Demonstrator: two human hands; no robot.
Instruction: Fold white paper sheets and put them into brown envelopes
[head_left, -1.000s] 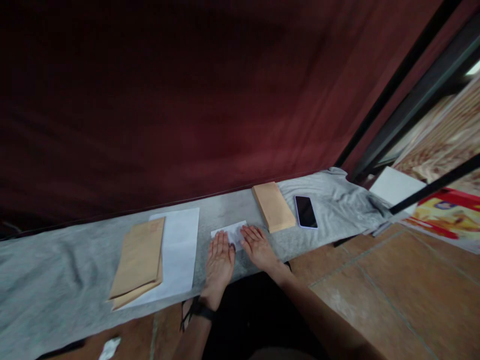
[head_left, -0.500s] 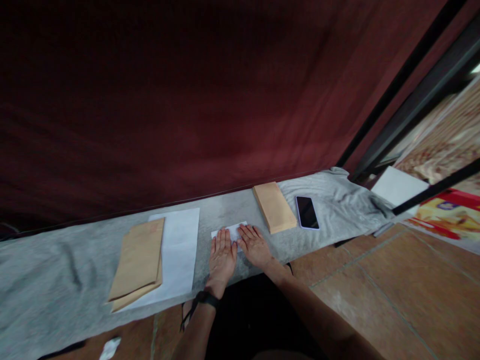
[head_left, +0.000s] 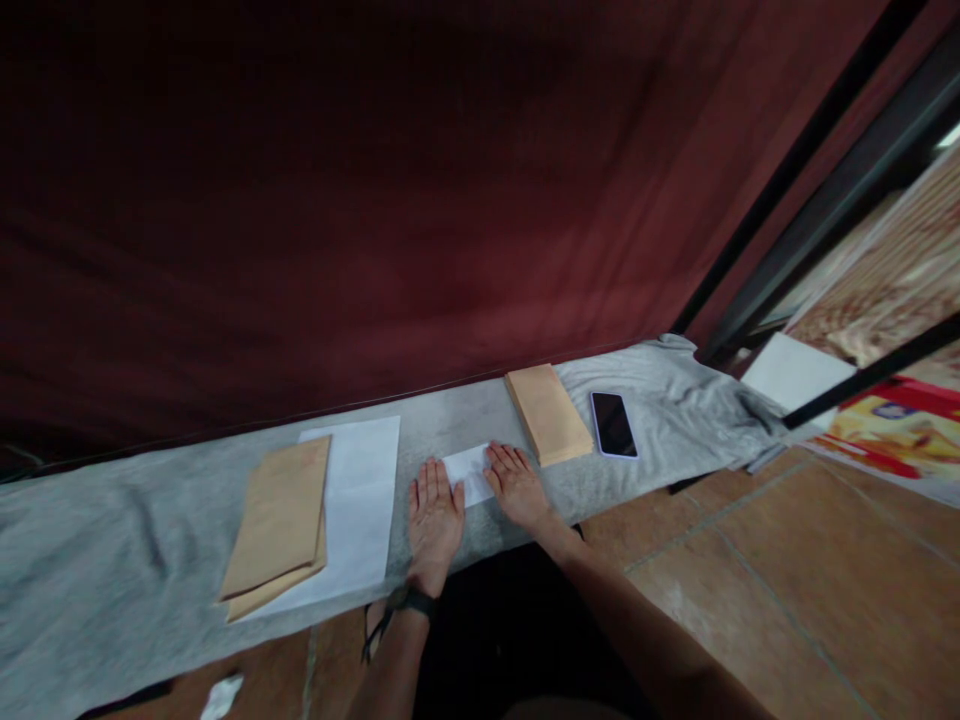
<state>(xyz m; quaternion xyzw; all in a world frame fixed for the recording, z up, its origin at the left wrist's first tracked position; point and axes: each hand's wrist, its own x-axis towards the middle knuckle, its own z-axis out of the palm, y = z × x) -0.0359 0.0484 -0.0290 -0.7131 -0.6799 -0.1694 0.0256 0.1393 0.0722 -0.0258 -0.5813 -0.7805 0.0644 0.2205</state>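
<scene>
A small folded white paper [head_left: 468, 474] lies on the grey cloth in front of me. My left hand [head_left: 435, 518] rests flat over its left end, fingers stretched out. Over the right end lies my right hand [head_left: 517, 488], also flat with the fingers extended. The middle of the paper shows between the two hands; its ends are partly covered. Close to my right hand is a stack of brown envelopes [head_left: 551, 415]. Left of my left hand, a larger white sheet [head_left: 362, 500] lies partly under a few brown envelopes [head_left: 281, 510].
A phone [head_left: 614, 425] with a dark screen lies right of the envelope stack. Grey cloth [head_left: 97, 560] covers the long narrow surface. A dark red curtain-like backdrop [head_left: 375, 250] rises behind it. Black bars [head_left: 802, 170] stand at the right, above a tiled floor [head_left: 750, 600].
My hands have moved apart along the folded paper, the left hand to the left and the right hand slightly to the right. More of the paper's middle shows now.
</scene>
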